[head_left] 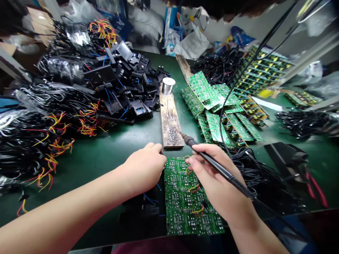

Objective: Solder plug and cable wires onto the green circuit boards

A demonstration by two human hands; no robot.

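Observation:
My right hand (217, 176) is wrapped round a soldering iron (212, 160), its tip over the solder-spattered end of a wooden board (171, 123). A spool of solder wire (168, 86) stands on the far end of that wood, with loose wire trailing from it. Below lies a green circuit board panel (182, 201) with short red and yellow wires attached. My left hand (145, 167) is closed at the panel's upper left corner; a bit of something dark shows at its fingers, too hidden to name. Black plastic parts with blue wires (144, 204) lie under my left forearm.
Black plastic housings (124, 81) are heaped at the back left, beside bundled black cables (50, 95) with red and yellow ends. More circuit boards (212, 102) are stacked at the right. Red-handled pliers (316, 187) lie far right. The iron's cord (222, 109) hangs at the right.

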